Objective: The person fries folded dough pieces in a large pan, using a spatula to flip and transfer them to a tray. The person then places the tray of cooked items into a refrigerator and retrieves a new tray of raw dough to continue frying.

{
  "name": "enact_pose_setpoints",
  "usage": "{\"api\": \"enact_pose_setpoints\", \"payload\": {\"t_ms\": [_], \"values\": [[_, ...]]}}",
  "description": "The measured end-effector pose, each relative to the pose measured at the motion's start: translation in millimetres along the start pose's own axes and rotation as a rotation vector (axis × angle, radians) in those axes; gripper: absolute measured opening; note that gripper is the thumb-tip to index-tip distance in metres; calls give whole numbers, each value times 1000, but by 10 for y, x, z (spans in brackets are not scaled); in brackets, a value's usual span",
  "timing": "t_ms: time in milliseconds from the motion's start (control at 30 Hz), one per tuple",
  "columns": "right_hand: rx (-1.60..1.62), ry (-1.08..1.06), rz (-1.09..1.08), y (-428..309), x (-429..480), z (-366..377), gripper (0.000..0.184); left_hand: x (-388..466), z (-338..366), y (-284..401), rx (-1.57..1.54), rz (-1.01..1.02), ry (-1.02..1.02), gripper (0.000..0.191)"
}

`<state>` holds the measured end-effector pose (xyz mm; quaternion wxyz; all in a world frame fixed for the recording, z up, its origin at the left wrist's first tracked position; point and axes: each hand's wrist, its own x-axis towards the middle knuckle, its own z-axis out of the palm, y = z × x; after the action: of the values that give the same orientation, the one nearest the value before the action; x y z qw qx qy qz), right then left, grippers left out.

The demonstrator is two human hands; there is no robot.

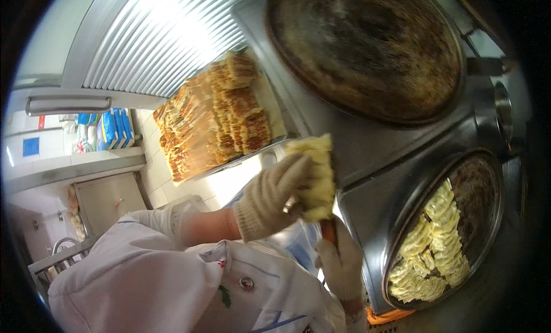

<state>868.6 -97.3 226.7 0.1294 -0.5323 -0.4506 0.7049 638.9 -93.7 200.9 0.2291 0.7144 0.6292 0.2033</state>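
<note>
My left hand [275,195], in a beige knit glove, is closed on a pale block of packed dumplings [320,178], its fingers across the near face. Below it my right hand [342,260], gloved alike, grips the wooden handle [329,230] of a turner. The turner's blade is mostly hidden; a dark edge shows along the block's far side. Both hands are in front of the white coat, left of the steel cooktop. To their right, rows of pale, glistening dumplings [443,234] cover part of a round griddle [478,195].
A larger round griddle [366,49] with a browned, bare surface is set in the steel cooktop [340,130]. Browned dumplings [215,122] are heaped on a tray at the left, beside a ribbed metal shutter [163,40]. An orange cloth [387,316] lies under the cooktop's near corner.
</note>
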Motion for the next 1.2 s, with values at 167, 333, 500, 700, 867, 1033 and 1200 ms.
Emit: {"api": "enact_pose_setpoints", "payload": {"t_ms": [167,333,500,700,867,1033,1200], "values": [[-155,-118,-101,65,1164,956,41,-210,-120,-1312,102,-224,5,102],[-613,80,-465,47,2497,1612,49,226,-94,-2453,19,-476,44,89],[-1567,304,-499,393,3469,2320,60,548,-282,-3309,-28,-777,-49,76],[-1239,227,-305,672,3659,2744,72,501,-734,-3897,-42,-883,253,41],[-520,370,-359,755,3208,2643,70,1136,-878,-4100,337,-211,187,39],[-619,315,-439,973,3106,2783,70,1569,-794,-4364,942,23,-390,44],[-670,103,-440,882,3366,2823,69,1507,-756,-4683,740,-154,-284,43]]}}
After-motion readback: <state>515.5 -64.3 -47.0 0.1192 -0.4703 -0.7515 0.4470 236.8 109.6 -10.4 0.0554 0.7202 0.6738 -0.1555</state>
